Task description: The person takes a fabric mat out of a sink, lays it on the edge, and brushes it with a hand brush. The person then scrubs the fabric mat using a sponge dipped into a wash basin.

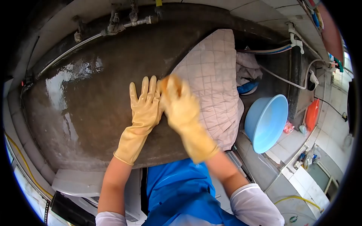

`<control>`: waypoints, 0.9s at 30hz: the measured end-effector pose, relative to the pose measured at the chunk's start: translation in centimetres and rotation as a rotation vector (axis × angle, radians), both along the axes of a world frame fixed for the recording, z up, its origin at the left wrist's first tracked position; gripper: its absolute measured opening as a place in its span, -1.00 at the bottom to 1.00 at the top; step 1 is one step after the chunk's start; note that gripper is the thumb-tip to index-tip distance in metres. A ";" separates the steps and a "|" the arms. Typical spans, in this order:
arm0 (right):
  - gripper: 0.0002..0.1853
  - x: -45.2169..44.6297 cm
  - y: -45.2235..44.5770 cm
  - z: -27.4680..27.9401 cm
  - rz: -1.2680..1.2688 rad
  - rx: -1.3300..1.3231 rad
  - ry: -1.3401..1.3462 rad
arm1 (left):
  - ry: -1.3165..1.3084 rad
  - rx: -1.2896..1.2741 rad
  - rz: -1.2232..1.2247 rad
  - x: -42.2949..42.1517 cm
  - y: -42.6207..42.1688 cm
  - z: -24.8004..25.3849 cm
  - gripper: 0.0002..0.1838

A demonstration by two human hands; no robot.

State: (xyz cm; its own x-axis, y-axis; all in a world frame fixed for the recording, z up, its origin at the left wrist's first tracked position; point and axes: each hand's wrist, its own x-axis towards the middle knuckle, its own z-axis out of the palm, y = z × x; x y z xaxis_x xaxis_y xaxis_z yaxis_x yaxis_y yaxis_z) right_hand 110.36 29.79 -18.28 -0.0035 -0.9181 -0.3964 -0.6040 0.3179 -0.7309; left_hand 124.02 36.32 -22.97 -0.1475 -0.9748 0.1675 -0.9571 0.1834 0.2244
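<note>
Both my hands wear yellow rubber gloves. My left hand (145, 103) lies with fingers spread on a dark brown, wet surface (102, 128). Just beside it, my right hand (181, 105) is closed around an orange-brown scrub brush (168, 87); both are smeared by motion, and the brush's underside is hidden. A pale pink quilted cloth (213, 71) lies to the right of the brush, its dark edge running along the brown surface. My right wrist passes over the cloth's lower left side.
A light blue basin (260, 122) stands at the right. Metal pipes with taps (113, 28) run along the back wall. Another tap (296, 41) has a hose (264, 51) attached, near bunched cloth (247, 67). A red dustpan-like piece (312, 115) leans farther right.
</note>
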 end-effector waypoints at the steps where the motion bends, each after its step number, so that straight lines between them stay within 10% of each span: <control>1: -0.40 -2.0 -4.3 -1.5 0.359 -0.324 0.452 | 0.059 -0.009 0.008 -0.1 -0.1 0.2 -0.39; 2: -0.43 -3.2 -6.3 -2.2 0.717 -0.647 0.907 | 0.119 -0.020 0.013 -0.2 0.0 0.3 -0.38; 5: -0.44 -0.8 -5.2 -1.5 0.374 -0.547 0.754 | 0.050 -0.003 0.011 0.0 0.9 -0.4 -0.36; 16: -0.46 -0.2 0.6 -0.4 0.585 -0.549 0.620 | 0.076 -0.056 -0.027 0.3 0.0 -0.2 -0.38; 22: -0.52 -5.8 -16.0 -3.6 0.404 -0.872 0.819 | 0.105 -0.030 -0.023 0.0 -0.1 0.5 -0.40; 27: -0.54 -1.4 -2.8 -1.2 0.548 -0.651 0.628 | 0.104 -0.028 -0.052 0.4 0.1 -0.3 -0.41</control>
State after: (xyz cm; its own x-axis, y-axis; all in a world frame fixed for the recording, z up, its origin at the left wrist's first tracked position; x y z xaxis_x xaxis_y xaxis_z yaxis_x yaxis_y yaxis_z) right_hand 108.93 27.00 -19.49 0.4419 -0.8912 0.1023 -0.8752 -0.4534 -0.1686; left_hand 124.45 36.43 -23.28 -0.1785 -0.9609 0.2117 -0.9177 0.2402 0.3165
